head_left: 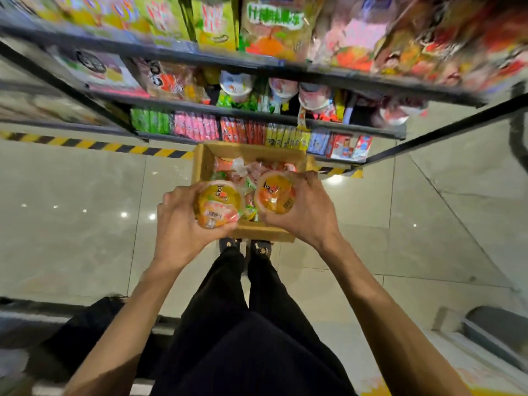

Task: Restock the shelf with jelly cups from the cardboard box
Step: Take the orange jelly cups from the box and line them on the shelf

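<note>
An open cardboard box (204,164) stands on the floor in front of the shelf, with several jelly cups (258,170) and wrapped packs inside. My left hand (178,224) grips one orange jelly cup (217,203) above the box's near left corner. My right hand (308,211) grips a second orange jelly cup (275,194) above the box's right side. Both cups lie tilted with their printed lids facing me. The shelf (257,113) rises behind the box in several tiers, and round cups (236,82) stand on the middle tier.
Bags and snack packs (271,27) crowd the upper tiers, small boxed sweets (197,127) the lowest one. A yellow-black hazard strip (94,144) runs along the floor at the shelf's foot. My legs and shoes (245,248) stand right behind the box on glossy tiles.
</note>
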